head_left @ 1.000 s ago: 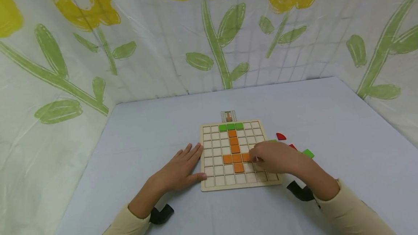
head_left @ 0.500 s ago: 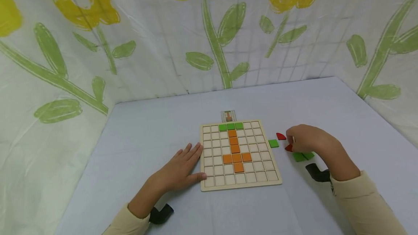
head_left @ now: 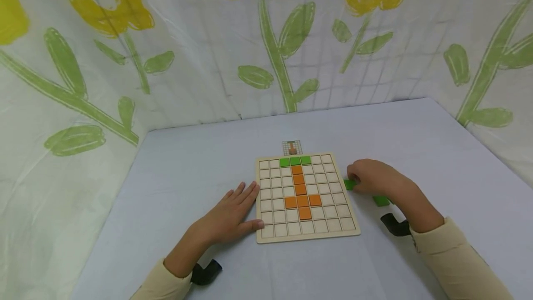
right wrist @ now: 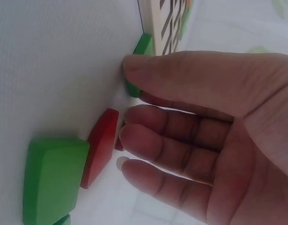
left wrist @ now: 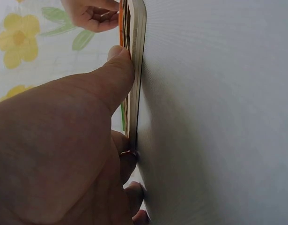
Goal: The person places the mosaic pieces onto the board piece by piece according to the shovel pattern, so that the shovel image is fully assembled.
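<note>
A wooden grid board (head_left: 308,238) lies on the table, with green square tiles (head_left: 295,161) along its far row and orange square tiles (head_left: 302,201) in a cross shape. My left hand (head_left: 226,219) lies flat at the board's left edge, its thumb on the rim in the left wrist view. Just off the board's right edge, my right hand (head_left: 374,177) pinches a loose green square tile (right wrist: 144,46) between thumb and index finger. The other right fingers are loosely curled. A red curved-edge tile (right wrist: 100,147) stands near them in the right wrist view, hidden by the hand from above.
Another green tile (head_left: 381,201) lies to the right, partly under my right wrist. A small printed pattern card (head_left: 292,147) sits beyond the board's far edge. Black wrist mounts (head_left: 207,273) hang under both arms. A flower-printed curtain stands behind the table.
My right hand left the board, moved right over the loose red and green tiles, then came back left to the green tile beside the board. My left hand has stayed put.
</note>
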Available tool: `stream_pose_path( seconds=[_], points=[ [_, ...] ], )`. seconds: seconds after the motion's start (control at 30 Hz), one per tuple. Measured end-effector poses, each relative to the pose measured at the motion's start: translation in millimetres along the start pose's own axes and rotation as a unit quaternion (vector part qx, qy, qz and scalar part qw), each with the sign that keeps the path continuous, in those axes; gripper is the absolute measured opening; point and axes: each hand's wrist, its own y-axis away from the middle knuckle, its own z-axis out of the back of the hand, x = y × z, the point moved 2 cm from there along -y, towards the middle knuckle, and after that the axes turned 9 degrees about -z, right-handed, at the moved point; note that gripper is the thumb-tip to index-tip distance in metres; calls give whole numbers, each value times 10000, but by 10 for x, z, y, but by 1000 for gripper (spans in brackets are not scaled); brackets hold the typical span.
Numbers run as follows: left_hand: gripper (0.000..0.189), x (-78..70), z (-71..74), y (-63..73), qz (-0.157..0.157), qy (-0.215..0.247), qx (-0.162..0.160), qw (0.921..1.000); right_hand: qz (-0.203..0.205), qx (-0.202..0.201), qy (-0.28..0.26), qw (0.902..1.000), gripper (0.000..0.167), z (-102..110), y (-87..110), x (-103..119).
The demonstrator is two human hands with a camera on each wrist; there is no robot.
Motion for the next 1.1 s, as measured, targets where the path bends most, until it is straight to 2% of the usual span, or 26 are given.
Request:
stream_pose_path(
  seconds=[0.47,0.87,1.1],
  points=[
    [92,1,2,3,-41,84,-37,9999,-159,194,86,9996,11,68,84,123],
    [92,-8,8,4,-20,47,-17,10000,83,393,-94,9991,14,-24,137,419],
    [92,-15,24,5,32,13,26,10000,345,235,196,9989,15,-112,160,623]
  ],
)
